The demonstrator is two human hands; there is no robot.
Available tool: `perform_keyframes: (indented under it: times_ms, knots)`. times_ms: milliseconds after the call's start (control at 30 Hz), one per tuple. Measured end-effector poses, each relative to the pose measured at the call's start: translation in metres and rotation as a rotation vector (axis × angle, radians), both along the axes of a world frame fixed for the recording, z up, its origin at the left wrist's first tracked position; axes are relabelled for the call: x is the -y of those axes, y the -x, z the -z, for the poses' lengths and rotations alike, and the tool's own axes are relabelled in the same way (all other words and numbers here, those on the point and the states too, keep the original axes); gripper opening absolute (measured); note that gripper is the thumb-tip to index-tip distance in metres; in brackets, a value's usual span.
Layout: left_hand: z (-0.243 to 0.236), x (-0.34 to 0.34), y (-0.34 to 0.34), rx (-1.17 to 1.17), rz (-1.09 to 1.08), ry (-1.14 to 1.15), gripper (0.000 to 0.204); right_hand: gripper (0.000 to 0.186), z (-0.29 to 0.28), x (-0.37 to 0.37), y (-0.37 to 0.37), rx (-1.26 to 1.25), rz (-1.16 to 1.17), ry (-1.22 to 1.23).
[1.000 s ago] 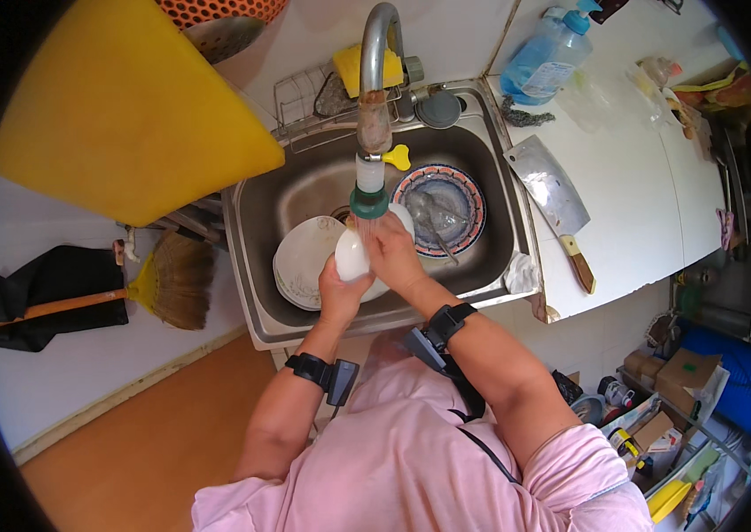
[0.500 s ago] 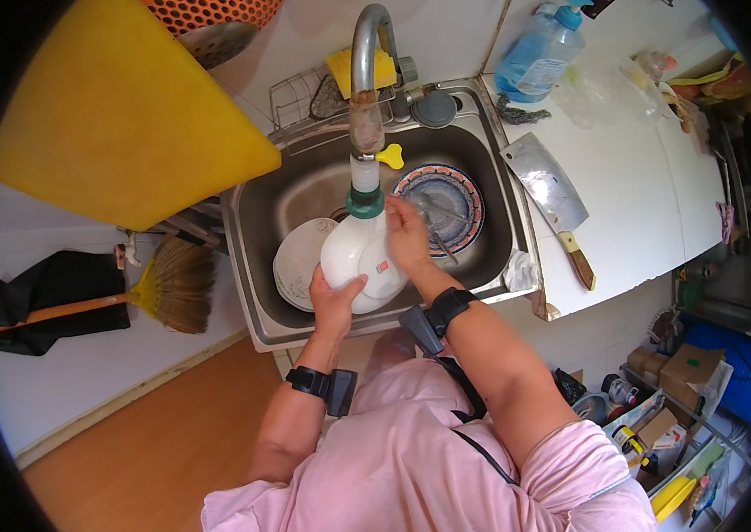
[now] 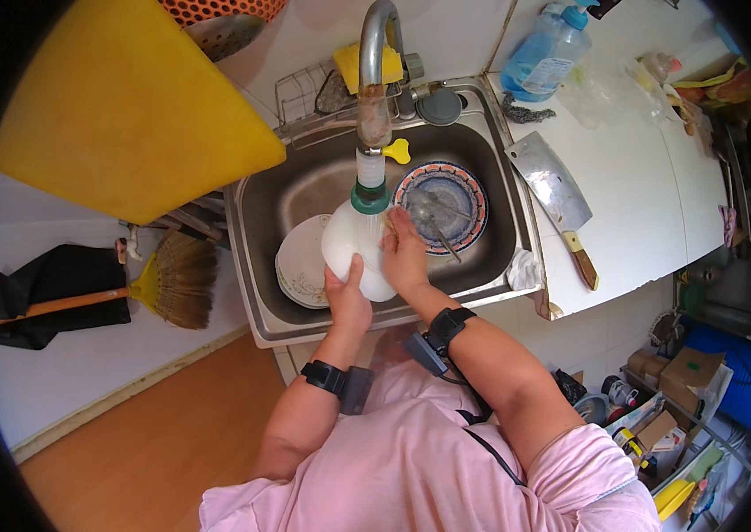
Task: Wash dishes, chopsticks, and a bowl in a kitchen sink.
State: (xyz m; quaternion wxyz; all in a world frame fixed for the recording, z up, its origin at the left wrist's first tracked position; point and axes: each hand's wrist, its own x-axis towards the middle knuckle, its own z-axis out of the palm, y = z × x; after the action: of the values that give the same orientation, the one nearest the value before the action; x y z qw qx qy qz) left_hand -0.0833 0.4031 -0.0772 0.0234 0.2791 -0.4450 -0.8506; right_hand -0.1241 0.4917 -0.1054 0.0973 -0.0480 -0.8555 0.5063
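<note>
A white bowl (image 3: 344,235), its outside turned up, is tilted beneath the tap's green nozzle (image 3: 370,198), with water running onto it. My left hand (image 3: 348,300) grips its near left side, thumb on top and the other fingers hidden beneath. On the bowl's right side my right hand (image 3: 405,254) is closed against the edge, fingertips near the water stream and partly blurred. Stacked white plates (image 3: 303,270) lie to the left in the steel sink (image 3: 256,315). A blue and orange patterned bowl (image 3: 475,232) sits to the right, with glassy and metal utensils in it.
The curved tap (image 3: 374,97) with its yellow lever (image 3: 398,151) rises above the bowl. A cleaver (image 3: 557,195) lies on the white counter right of the sink, near a blue soap bottle (image 3: 546,55). A large yellow board (image 3: 127,106) juts in at left.
The white bowl has turned, and the red mark on it no longer shows. My left hand has shifted slightly up and right; my right hand has slid a little down along the edge.
</note>
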Motion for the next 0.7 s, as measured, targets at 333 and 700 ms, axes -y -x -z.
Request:
perform_keyframes:
  times_ms: [333,700]
  knots:
    - [-0.005,0.01,0.017,-0.029,0.01,-0.088,0.033,0.037,-0.011,-0.046,-0.007,-0.068,-0.451,-0.062]
    - [-0.01,0.005,0.012,0.003,0.02,-0.189,0.033,0.034,-0.01,-0.05,-0.005,-0.091,-0.457,-0.064]
